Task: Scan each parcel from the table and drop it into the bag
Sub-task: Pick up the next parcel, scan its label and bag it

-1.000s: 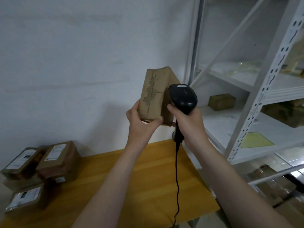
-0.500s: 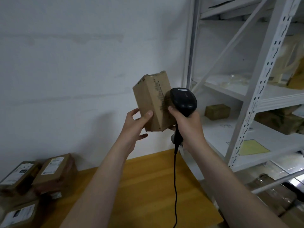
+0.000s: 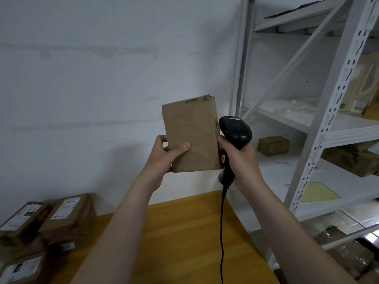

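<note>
- While our left hand (image 3: 164, 158) grips the parcel (image 3: 192, 136) at frame centre, our right hand (image 3: 240, 160) clasps the scanner (image 3: 235, 130) beside it.
- We judge scanning in hand; no label shows, so turning the parcel comes next.

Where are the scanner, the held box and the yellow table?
scanner (image 3: 235, 131): head view, on its black head.
held box (image 3: 192, 138): head view, middle of its plain brown face.
table (image 3: 184, 242): head view, bare wood near its middle.
</note>
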